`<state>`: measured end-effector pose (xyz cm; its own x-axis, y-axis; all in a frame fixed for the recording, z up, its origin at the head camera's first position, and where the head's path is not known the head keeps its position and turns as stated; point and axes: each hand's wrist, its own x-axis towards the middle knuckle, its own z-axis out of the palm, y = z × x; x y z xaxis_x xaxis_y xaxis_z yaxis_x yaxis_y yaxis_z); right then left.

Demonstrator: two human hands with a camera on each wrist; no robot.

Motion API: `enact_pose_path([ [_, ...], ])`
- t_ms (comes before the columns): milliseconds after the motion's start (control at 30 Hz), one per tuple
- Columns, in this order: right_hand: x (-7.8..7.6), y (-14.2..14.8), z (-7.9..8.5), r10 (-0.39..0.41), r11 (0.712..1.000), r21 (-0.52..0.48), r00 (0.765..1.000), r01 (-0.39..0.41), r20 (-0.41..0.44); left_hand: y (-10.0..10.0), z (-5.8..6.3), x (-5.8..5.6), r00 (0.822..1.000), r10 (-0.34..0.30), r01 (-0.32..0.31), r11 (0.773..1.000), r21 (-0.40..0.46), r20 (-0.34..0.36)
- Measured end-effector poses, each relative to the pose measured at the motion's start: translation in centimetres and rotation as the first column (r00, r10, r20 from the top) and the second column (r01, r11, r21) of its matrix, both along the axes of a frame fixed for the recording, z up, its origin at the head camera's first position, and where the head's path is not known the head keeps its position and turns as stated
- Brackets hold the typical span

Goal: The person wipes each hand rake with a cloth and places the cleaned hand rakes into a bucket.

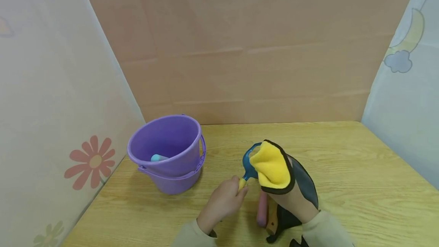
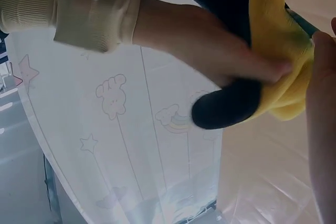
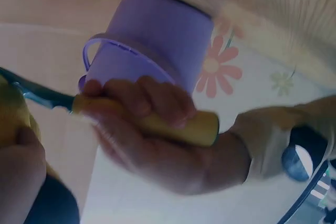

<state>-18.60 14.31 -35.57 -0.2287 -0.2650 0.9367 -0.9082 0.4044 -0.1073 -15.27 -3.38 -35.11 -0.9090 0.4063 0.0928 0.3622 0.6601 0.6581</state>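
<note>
My left hand (image 1: 224, 197) grips the yellow handle (image 3: 202, 128) of a small trowel, whose blue head (image 1: 250, 169) points up and away. My right hand (image 1: 295, 201) holds a yellow cloth (image 1: 272, 167) with dark edging against the trowel's head, covering part of it. The cloth's dark side (image 2: 231, 103) shows in the left wrist view, where the right hand's fingers look blurred. Most of the right hand's fingers are hidden behind the cloth in the head view.
To the left stands a purple bucket (image 1: 164, 169) with a light-blue object (image 1: 159, 157) inside. Under the right hand lie a pink handle (image 1: 262, 209), a wooden handle (image 1: 272, 220) and black material (image 1: 287, 218). A brown wall (image 1: 253, 68) rises behind the wooden table (image 1: 360, 170).
</note>
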Motion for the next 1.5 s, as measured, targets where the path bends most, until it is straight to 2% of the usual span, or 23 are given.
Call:
enact_pose_path([
  [33,0.2,0.0,-0.4,-0.08,0.996,0.047,0.996,0.078,0.036,0.1,0.0,0.0,1.0,0.001,-0.001,1.0,-0.005,-0.003],
  [100,0.6,0.1,-1.5,-0.279,0.953,0.138,0.959,0.271,0.045,0.2,0.1,0.1,1.0,0.007,-0.007,1.0,-0.007,0.007],
  [200,0.6,-0.1,-2.3,-0.378,0.905,0.223,0.925,0.363,0.029,0.3,0.2,0.2,1.0,0.013,-0.013,1.0,-0.006,0.011],
  [333,0.5,-0.4,-2.2,-0.4,0.886,0.262,0.917,0.384,0.009,0.4,0.3,0.4,1.0,0.029,-0.029,0.999,-0.031,-0.007],
  [533,0.4,-0.6,-1.8,-0.486,0.818,0.341,0.874,0.464,-0.023,1.0,0.0,0.8,0.998,0.034,-0.037,0.997,-0.068,-0.051],
  [667,0.5,-0.6,-1.8,-0.514,0.802,0.358,0.858,0.478,0.006,1.2,-0.2,1.1,0.996,0.019,-0.027,0.997,-0.078,-0.09],
  [833,0.6,-0.5,-1.5,-0.594,0.764,0.354,0.802,0.54,0.058,1.3,-0.1,1.3,0.995,0.013,-0.023,0.995,-0.101,-0.095],
  [933,0.6,-0.3,-1.4,-0.593,0.778,0.333,0.798,0.533,0.108,1.4,0.0,1.4,0.996,0.015,-0.026,0.993,-0.117,-0.093],
  [1000,0.5,-0.2,-1.2,-0.548,0.827,0.283,0.806,0.485,0.222,1.4,0.1,1.4,0.994,0.017,-0.03,0.992,-0.125,-0.104],
  [1067,0.4,-0.1,-1.0,-0.492,0.87,0.23,0.796,0.435,0.352,1.3,0.2,1.5,0.993,0.017,-0.033,0.99,-0.136,-0.118],
  [1100,0.4,0.0,-0.9,-0.464,0.886,0.206,0.78,0.416,0.42,1.3,0.2,1.5,0.993,0.017,-0.033,0.99,-0.135,-0.118],
  [1167,0.3,0.1,-0.7,-0.402,0.91,0.158,0.72,0.384,0.566,1.3,0.2,1.5,0.994,0.017,-0.031,0.992,-0.125,-0.11],
  [1200,0.4,0.2,-0.6,-0.385,0.915,0.158,0.69,0.37,0.613,1.2,0.2,1.5,0.994,0.016,-0.029,0.992,-0.122,-0.107],
  [1300,0.3,0.4,-0.5,-0.348,0.925,0.157,0.605,0.346,0.716,1.2,0.2,1.5,0.995,0.019,-0.03,0.993,-0.115,-0.1],
  [1367,0.1,0.4,-0.5,-0.326,0.931,0.148,0.58,0.333,0.747,1.2,0.2,1.5,0.994,0.017,-0.03,0.992,-0.122,-0.11],
  [1433,-0.1,0.5,-0.5,-0.301,0.939,0.126,0.588,0.321,0.75,1.1,0.2,1.6,0.993,0.013,-0.028,0.992,-0.127,-0.114],
  [1467,-0.3,0.5,-0.5,-0.27,0.947,0.093,0.606,0.306,0.748,1.1,0.2,1.6,0.993,0.011,-0.027,0.991,-0.13,-0.119],
  [1500,-0.5,0.5,-0.5,-0.24,0.955,0.061,0.634,0.29,0.735,1.1,0.2,1.6,0.993,0.009,-0.024,0.992,-0.128,-0.117],
])
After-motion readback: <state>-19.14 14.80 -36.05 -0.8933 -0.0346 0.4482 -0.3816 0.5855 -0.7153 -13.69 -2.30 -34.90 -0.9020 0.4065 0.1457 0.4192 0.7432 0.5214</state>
